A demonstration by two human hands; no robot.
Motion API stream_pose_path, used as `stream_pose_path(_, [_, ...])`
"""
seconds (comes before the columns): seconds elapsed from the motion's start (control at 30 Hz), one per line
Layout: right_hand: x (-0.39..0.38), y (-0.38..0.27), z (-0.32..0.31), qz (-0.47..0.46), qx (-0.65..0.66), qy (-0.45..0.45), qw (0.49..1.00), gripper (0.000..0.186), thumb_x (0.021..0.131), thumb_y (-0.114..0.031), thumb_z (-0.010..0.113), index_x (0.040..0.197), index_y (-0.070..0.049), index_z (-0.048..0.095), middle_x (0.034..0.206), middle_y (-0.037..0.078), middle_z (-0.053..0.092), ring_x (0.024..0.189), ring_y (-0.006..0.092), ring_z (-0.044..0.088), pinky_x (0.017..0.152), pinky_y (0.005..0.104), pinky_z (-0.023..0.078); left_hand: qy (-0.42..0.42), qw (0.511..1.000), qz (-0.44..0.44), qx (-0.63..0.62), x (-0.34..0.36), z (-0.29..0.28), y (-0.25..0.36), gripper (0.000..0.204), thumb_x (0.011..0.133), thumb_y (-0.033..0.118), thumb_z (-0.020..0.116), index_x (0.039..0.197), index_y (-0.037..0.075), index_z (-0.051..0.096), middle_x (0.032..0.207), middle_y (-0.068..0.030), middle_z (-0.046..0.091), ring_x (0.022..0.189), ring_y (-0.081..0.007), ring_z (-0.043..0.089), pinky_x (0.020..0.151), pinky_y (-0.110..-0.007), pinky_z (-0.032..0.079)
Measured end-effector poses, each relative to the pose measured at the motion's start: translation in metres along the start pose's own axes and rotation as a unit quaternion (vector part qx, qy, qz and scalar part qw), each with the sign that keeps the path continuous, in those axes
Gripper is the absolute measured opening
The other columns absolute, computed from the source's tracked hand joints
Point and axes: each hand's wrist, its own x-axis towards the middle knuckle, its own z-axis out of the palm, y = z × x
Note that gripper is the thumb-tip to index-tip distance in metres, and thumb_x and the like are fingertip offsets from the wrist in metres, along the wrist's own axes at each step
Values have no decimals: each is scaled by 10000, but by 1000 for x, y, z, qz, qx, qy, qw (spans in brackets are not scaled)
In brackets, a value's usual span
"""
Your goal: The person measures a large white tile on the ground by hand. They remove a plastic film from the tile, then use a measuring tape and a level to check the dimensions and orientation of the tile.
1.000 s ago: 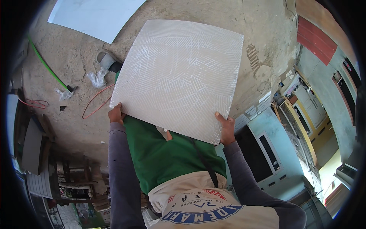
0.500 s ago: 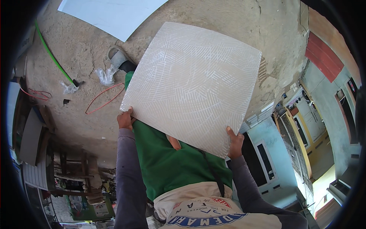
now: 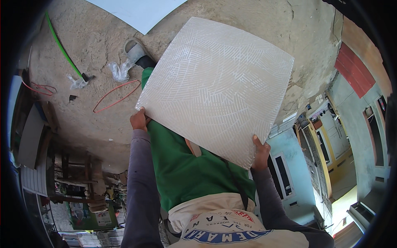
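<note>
A large square panel (image 3: pixel 219 91), beige with a pale hatched pattern over its surface, is tilted in front of me over my green-clad legs. My left hand (image 3: pixel 139 120) grips its left near corner, thumb on top and the fingers mostly hidden beneath. At the right near edge, my right hand (image 3: pixel 260 153) is closed on the panel in the same way, thumb lying on the face. The panel's underside is out of sight.
A bluish-white sheet (image 3: pixel 142 14) lies on the rough concrete beyond my sandalled foot (image 3: pixel 135 50). To the left are clear plastic wrapping (image 3: pixel 120 72), a thin green strip (image 3: pixel 59 43) and a red cord loop (image 3: pixel 115 94). House fronts (image 3: pixel 291 173) stand at the right.
In the picture, the panel and both hands have shifted slightly right, and the panel's far edge a little upward. The surroundings have shifted too. Both hands keep their hold.
</note>
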Motion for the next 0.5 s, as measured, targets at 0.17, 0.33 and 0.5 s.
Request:
stream_pose_path(0.17, [-14, -20, 8, 28, 37, -17, 999, 395, 977, -186, 765, 1271, 62, 676, 1131, 103, 731, 942, 213, 718, 853, 382, 589, -22, 999, 16, -16, 0, -8, -12, 308, 1039, 182, 686, 1132, -109, 647, 1109, -171, 706, 908, -272, 734, 813, -412, 649])
stream_pose_path(0.33, [-54, -45, 34, 50, 59, -27, 997, 401, 973, -190, 767, 1276, 55, 672, 1140, 105, 724, 974, 222, 718, 881, 398, 590, -45, 996, 76, -22, -89, 6, -27, 257, 1054, 203, 687, 1061, -52, 651, 1081, -122, 715, 867, -194, 713, 776, -349, 618])
stream_pose_path(0.5, [-91, -39, 46, 79, 95, -62, 990, 405, 980, -159, 748, 1324, 19, 629, 1150, 98, 715, 943, 224, 727, 796, 374, 605, -97, 979, 80, -163, -245, 28, -37, 253, 1071, 192, 671, 1155, -46, 650, 1139, -81, 720, 974, -162, 688, 895, -318, 565])
